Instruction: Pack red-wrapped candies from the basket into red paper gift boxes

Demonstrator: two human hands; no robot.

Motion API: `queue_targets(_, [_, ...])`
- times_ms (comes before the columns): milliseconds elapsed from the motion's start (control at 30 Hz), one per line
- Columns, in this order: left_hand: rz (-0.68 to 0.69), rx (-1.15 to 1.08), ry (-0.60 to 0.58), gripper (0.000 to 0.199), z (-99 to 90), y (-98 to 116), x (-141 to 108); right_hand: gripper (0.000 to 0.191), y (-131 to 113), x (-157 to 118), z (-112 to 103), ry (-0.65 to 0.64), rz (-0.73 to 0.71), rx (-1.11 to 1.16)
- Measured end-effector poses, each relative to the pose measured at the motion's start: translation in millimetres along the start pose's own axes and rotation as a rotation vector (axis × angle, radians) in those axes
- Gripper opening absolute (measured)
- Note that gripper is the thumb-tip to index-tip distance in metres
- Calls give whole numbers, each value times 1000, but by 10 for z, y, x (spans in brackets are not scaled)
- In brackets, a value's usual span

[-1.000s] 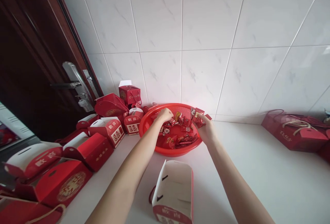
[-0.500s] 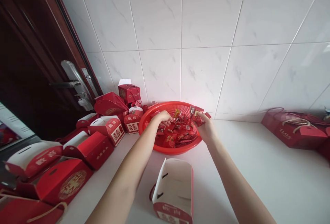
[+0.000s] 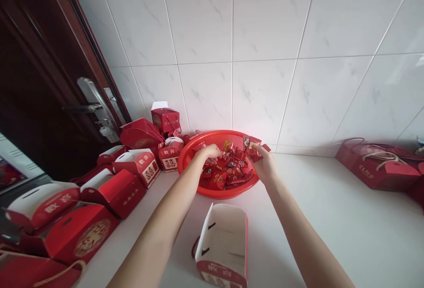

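Observation:
A red plastic basket [image 3: 218, 194] with mesh sides holds a pile of shiny red wrapped candies [image 3: 234, 172]. My left hand [image 3: 211, 153] reaches over the basket's left part, its fingers curled together low among the wrappers; what they grip is hidden. At the right rim, my right hand [image 3: 265, 164] is closed on several red candy packets [image 3: 253, 143], which stick out past the thumb and fingers. Nearer to me, between my forearms, stands an open red gift box [image 3: 222, 230] with a white inside; its bottom shows bare.
Red gift boxes [image 3: 115, 193] crowd the left of the white countertop [image 3: 318, 217], some with handles. Another red box [image 3: 377, 164] with a cord stands at the far right. Behind are a white tiled wall [image 3: 261, 18] and a dark door with a metal handle [image 3: 91, 107].
My left hand has shifted slightly, and some candies beneath and beside it have been stirred about. My right hand stays at the rim with its packets. The gift box stays put.

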State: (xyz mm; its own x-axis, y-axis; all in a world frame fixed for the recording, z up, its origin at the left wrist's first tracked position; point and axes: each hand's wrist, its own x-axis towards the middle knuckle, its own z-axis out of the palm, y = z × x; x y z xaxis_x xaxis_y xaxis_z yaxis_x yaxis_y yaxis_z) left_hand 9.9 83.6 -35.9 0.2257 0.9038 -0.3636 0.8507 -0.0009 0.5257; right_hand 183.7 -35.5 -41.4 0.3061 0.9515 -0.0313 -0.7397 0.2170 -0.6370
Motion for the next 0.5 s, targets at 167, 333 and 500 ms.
queue_targets(167, [254, -86, -308, 24, 84, 140, -98, 11, 5, -4, -1, -8, -32, -21])
queue_targets(333, [246, 2, -609, 41, 233, 192, -52, 13, 25, 31, -45, -54, -22, -36])
queue_targets(500, [368, 70, -84, 37, 220, 135, 77, 11, 23, 45, -60, -13, -30, -53])
